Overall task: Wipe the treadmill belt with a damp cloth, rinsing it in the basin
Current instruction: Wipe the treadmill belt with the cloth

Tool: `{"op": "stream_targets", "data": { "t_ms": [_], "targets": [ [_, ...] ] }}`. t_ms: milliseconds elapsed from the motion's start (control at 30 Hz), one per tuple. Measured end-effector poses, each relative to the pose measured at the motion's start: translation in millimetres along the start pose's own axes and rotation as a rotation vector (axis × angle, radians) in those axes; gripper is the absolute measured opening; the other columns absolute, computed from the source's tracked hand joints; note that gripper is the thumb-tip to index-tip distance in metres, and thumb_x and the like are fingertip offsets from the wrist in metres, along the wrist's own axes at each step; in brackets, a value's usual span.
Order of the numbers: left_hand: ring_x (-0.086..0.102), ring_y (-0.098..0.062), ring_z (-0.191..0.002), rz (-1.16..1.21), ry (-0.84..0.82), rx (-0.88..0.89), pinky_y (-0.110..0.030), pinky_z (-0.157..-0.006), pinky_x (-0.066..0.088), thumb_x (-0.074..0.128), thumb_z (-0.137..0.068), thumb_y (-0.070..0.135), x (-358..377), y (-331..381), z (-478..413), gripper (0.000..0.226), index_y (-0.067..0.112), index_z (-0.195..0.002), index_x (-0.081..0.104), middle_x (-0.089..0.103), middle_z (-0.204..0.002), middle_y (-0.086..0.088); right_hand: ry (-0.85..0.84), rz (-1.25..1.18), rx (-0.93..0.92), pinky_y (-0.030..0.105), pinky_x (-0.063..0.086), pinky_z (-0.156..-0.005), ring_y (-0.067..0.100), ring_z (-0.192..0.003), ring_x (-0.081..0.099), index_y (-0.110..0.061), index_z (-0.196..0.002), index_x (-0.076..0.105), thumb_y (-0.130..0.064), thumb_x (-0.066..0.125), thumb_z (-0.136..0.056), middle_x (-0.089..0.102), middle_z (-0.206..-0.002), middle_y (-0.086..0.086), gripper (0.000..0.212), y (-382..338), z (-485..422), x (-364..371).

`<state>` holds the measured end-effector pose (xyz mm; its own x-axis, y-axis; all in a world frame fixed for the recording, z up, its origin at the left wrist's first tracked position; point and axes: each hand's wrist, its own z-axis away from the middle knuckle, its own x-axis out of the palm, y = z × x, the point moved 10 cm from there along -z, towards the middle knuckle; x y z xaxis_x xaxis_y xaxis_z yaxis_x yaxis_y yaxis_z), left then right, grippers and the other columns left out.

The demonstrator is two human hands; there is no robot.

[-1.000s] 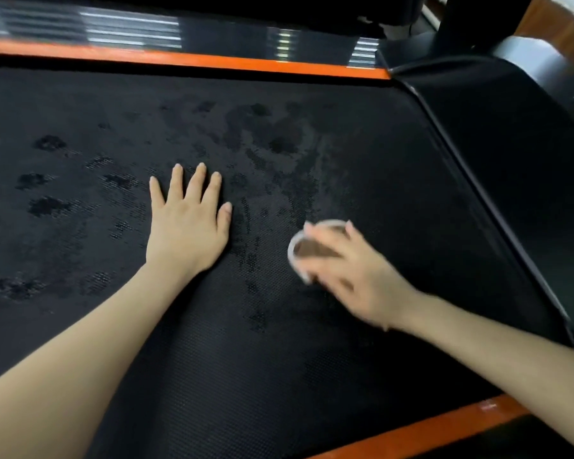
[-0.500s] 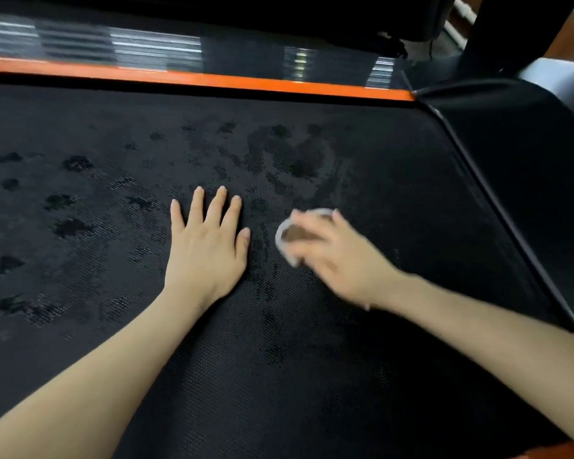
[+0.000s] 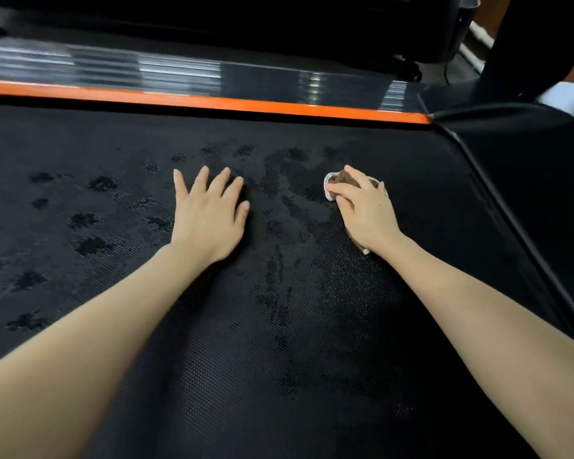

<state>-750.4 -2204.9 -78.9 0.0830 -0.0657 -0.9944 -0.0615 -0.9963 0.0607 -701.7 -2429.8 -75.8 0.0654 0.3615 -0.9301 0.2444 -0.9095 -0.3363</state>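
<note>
The black textured treadmill belt (image 3: pixel 279 326) fills the view, with darker wet patches across its left and middle. My left hand (image 3: pixel 209 213) lies flat on the belt, fingers spread and straight. To its right, my right hand (image 3: pixel 362 210) presses a small brown cloth with a white edge (image 3: pixel 333 185) onto the belt, fingers curled over it. Most of the cloth is hidden under the hand; a white corner pokes out near the wrist. No basin is in view.
An orange strip (image 3: pixel 246 104) and a glossy side rail (image 3: pixel 179 71) border the belt's far edge. A black motor cover (image 3: pixel 527 177) rises at the right, with a dark upright post (image 3: pixel 540 44) behind it.
My right hand has slid the cloth away from me and to the right, widening the gap to my left hand. The left hand stays flat on the belt. The camera has shifted.
</note>
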Motion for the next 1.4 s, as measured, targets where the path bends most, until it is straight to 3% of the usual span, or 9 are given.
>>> {"op": "stream_targets", "data": {
  "t_ms": [333, 467, 567, 667, 767, 900, 1000, 1233, 1400],
  "targets": [
    [0.031, -0.035, -0.136, 0.046, 0.065, -0.005, -0.064, -0.110, 0.007, 0.031, -0.099, 0.035, 9.4, -2.9, -2.2, 0.046, 0.012, -0.136, 0.046, 0.042, -0.145, -0.006, 0.078, 0.053, 0.126, 0.048, 0.017, -0.113, 0.032, -0.133, 0.034, -0.031, -0.108, 0.066, -0.018, 0.045, -0.095, 0.033, -0.150, 0.004, 0.027, 0.6, -51.1, 1.3],
    [0.029, -0.035, -0.136, 0.048, 0.064, -0.005, -0.064, -0.110, 0.009, 0.027, -0.098, 0.036, 9.0, -2.4, -2.7, 0.049, 0.012, -0.137, 0.045, 0.041, -0.146, -0.006, -0.011, -0.033, -0.265, 0.053, 0.027, -0.108, 0.029, -0.126, 0.033, -0.029, -0.092, 0.068, -0.014, 0.054, -0.088, 0.044, -0.144, 0.007, 0.021, -72.2, 11.0, 18.2],
    [0.035, -0.037, -0.133, 0.064, 0.053, -0.003, -0.066, -0.107, 0.015, 0.018, -0.092, 0.040, 9.9, -2.5, -0.9, 0.059, 0.010, -0.133, 0.049, 0.046, -0.142, -0.008, -0.170, -0.120, -0.498, 0.049, 0.029, -0.103, 0.027, -0.128, 0.032, -0.026, -0.107, 0.069, -0.017, 0.050, -0.092, 0.041, -0.146, 0.007, 0.025, -91.7, 48.1, 21.9],
    [0.036, -0.038, -0.132, 0.085, 0.045, 0.000, -0.066, -0.106, 0.019, 0.017, -0.091, 0.041, 11.6, -2.4, -1.7, 0.061, 0.009, -0.131, 0.051, 0.048, -0.140, -0.008, -0.087, -0.006, -0.300, 0.053, 0.014, -0.113, 0.036, -0.136, 0.030, -0.030, -0.113, 0.066, -0.017, 0.046, -0.097, 0.031, -0.152, 0.002, 0.028, -47.7, -25.2, 16.1],
    [0.038, -0.038, -0.131, 0.092, 0.050, -0.006, -0.066, -0.105, 0.022, 0.019, -0.091, 0.041, 12.4, -3.3, -2.3, 0.060, 0.009, -0.129, 0.053, 0.049, -0.139, -0.008, -0.013, 0.040, -0.017, 0.049, 0.015, -0.114, 0.033, -0.136, 0.029, -0.031, -0.121, 0.061, -0.021, 0.040, -0.099, 0.029, -0.153, 0.001, 0.032, -17.8, -86.4, 14.4],
    [0.040, -0.039, -0.129, 0.095, 0.043, -0.005, -0.066, -0.104, 0.025, 0.021, -0.091, 0.040, 10.8, -3.6, -3.0, 0.059, 0.008, -0.127, 0.054, 0.051, -0.137, -0.010, 0.016, -0.017, -0.285, 0.050, 0.028, -0.107, 0.034, -0.124, 0.038, -0.025, -0.104, 0.069, -0.016, 0.049, -0.091, 0.044, -0.143, 0.009, 0.026, -68.3, -37.7, 17.6],
    [0.040, -0.039, -0.130, 0.093, 0.042, -0.007, -0.066, -0.104, 0.025, 0.021, -0.091, 0.040, 9.0, -3.2, -2.2, 0.059, 0.008, -0.128, 0.054, 0.051, -0.137, -0.011, -0.128, -0.112, -0.437, 0.046, 0.028, -0.103, 0.023, -0.129, 0.027, -0.027, -0.117, 0.066, -0.016, 0.052, -0.095, 0.038, -0.148, 0.005, 0.029, -88.6, 3.1, 26.2],
    [0.040, -0.039, -0.129, 0.092, 0.041, -0.004, -0.066, -0.104, 0.026, 0.021, -0.092, 0.040, 11.9, -4.5, -2.8, 0.058, 0.008, -0.128, 0.054, 0.052, -0.136, -0.011, -0.124, -0.037, -0.243, 0.058, 0.004, -0.113, 0.026, -0.141, 0.024, -0.038, -0.119, 0.062, -0.040, 0.048, -0.096, 0.029, -0.154, 0.002, 0.027, -78.5, -100.1, 46.2],
    [0.039, -0.037, -0.131, 0.110, 0.055, 0.007, -0.065, -0.105, 0.026, 0.021, -0.092, 0.041, 11.5, -7.2, -2.0, 0.058, 0.010, -0.129, 0.054, 0.051, -0.137, -0.009, -0.106, 0.012, -0.187, 0.051, 0.013, -0.114, 0.026, -0.137, 0.031, -0.037, -0.119, 0.063, -0.040, 0.045, -0.097, 0.029, -0.153, 0.000, 0.029, -43.5, -117.4, 35.0]
  ]
}}
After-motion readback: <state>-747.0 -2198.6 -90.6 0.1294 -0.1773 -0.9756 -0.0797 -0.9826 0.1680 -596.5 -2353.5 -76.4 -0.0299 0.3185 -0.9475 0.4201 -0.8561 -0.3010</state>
